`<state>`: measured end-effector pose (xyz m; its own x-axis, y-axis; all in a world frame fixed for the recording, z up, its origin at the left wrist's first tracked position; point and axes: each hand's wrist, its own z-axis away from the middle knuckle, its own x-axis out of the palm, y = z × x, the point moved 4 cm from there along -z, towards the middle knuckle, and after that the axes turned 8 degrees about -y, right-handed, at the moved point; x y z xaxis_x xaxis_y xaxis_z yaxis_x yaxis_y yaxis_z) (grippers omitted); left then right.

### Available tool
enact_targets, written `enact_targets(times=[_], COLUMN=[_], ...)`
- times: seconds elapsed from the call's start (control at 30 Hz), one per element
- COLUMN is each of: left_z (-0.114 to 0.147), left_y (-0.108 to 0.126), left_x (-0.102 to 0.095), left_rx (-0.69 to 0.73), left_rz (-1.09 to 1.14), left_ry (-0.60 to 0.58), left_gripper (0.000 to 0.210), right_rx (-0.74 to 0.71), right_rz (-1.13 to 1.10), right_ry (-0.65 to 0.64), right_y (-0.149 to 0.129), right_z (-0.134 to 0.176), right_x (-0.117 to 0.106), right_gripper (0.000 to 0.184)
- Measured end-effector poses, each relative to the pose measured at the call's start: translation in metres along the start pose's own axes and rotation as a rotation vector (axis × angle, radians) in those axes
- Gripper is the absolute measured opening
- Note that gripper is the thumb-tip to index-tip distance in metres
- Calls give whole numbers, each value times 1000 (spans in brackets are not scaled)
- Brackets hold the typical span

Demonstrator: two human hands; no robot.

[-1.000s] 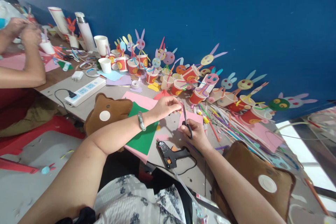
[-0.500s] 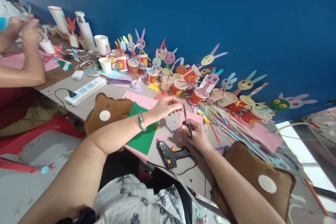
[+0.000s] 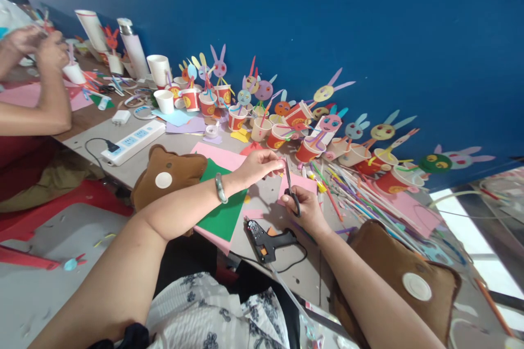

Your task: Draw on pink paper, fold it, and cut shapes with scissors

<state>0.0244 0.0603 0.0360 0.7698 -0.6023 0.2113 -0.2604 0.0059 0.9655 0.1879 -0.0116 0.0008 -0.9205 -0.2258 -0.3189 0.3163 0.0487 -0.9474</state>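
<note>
No words or numbers can be read here. The red paper cups (image 3: 208, 103) have yellow marks (image 3: 188, 102), too small to make out.

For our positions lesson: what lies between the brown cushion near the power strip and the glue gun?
In the head view, a green sheet lies there, over pink paper; the left forearm crosses above.

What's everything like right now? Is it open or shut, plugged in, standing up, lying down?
Scissors: held in the right hand; can't tell if open
Left hand: fingertips pinched together, close to the scissors
Glue gun: lying down, not held
Power strip: black plug in it
Thermos: cap on
Green paper: flat, over pink paper
Rabbit cups: crowded along the wall
</note>
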Motion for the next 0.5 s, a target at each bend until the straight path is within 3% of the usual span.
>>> enact_targets(times=[0.5], left_z=[0], left_y=[3], left_x=[-1], left_rx=[23], left_rz=[-18], left_ry=[9], left_gripper=[25], right_rx=[11], right_rz=[4], right_ry=[-1], right_y=[0], right_z=[0], right_x=[0], right_gripper=[50])
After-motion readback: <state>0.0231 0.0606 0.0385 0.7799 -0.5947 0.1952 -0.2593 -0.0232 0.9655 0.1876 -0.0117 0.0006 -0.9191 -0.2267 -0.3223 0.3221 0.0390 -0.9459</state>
